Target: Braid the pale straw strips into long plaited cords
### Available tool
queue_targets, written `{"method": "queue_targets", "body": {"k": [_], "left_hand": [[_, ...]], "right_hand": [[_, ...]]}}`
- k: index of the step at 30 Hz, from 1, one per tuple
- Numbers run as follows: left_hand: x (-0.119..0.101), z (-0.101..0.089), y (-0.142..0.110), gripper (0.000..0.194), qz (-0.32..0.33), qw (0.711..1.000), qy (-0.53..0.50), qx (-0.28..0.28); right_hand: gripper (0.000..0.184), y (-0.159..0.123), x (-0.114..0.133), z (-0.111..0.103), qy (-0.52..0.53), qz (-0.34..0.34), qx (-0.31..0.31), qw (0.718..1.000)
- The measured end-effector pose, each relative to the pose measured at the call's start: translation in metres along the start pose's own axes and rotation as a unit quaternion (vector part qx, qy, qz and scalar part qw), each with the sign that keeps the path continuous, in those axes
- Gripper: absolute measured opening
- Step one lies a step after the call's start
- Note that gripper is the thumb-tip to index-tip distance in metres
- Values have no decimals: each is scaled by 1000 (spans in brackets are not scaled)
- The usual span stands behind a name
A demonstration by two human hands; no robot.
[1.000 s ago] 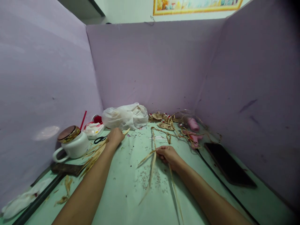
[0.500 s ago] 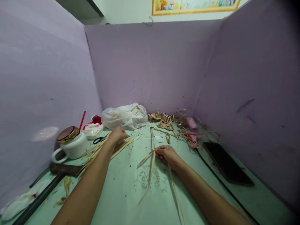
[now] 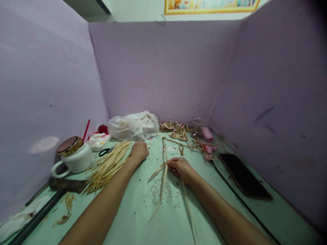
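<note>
My right hand (image 3: 180,167) is closed, thumb and fingers pinching a thin braid (image 3: 165,149) of dried straw-like strips near its loose end. Loose strips (image 3: 163,185) fan out below the pinch, and one long strip (image 3: 188,207) hangs from under the hand towards me. My left hand (image 3: 140,151) is closed just right of a bundle of dried strips (image 3: 109,166). A small pale strip tip shows beside its fingers; the rest of that strip is hidden by the hand and forearm.
Left: white mug (image 3: 79,160) with a lidded jar on it, dark-headed hammer (image 3: 67,184), scissors (image 3: 105,151). Back: white plastic bag (image 3: 134,126), woven pieces (image 3: 178,136). Right: pink glue gun (image 3: 209,149) with black cord, phone (image 3: 244,175). Purple panels surround the table (image 3: 133,217).
My left hand has moved right, off the bundle of strips, which now shows more fully. My right hand keeps its pinch on the braid. The view has shifted slightly.
</note>
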State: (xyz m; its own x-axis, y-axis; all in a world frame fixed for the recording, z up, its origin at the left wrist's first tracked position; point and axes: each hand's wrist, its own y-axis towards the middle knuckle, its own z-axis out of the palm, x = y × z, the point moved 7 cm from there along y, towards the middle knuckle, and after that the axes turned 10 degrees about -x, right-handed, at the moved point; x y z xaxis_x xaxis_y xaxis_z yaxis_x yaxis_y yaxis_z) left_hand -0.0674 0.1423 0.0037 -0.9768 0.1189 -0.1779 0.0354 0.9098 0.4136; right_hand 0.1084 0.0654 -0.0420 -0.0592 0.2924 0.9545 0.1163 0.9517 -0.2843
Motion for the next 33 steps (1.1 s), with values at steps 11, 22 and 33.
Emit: {"method": "queue_targets", "body": {"k": [11,22,33], "left_hand": [[-29,-45,-13,20,-88,856,-437,262],[-48,12,-50,21,-45,848,-317,423],[-62,9,-42,11,-40,931,-233,277]], "right_hand": [[7,2,-1,1,-1,-8,8,1000],[8,2,-1,1,10,-4,6,1000],[7,2,1,-4,-19,-5,9,1000]]}}
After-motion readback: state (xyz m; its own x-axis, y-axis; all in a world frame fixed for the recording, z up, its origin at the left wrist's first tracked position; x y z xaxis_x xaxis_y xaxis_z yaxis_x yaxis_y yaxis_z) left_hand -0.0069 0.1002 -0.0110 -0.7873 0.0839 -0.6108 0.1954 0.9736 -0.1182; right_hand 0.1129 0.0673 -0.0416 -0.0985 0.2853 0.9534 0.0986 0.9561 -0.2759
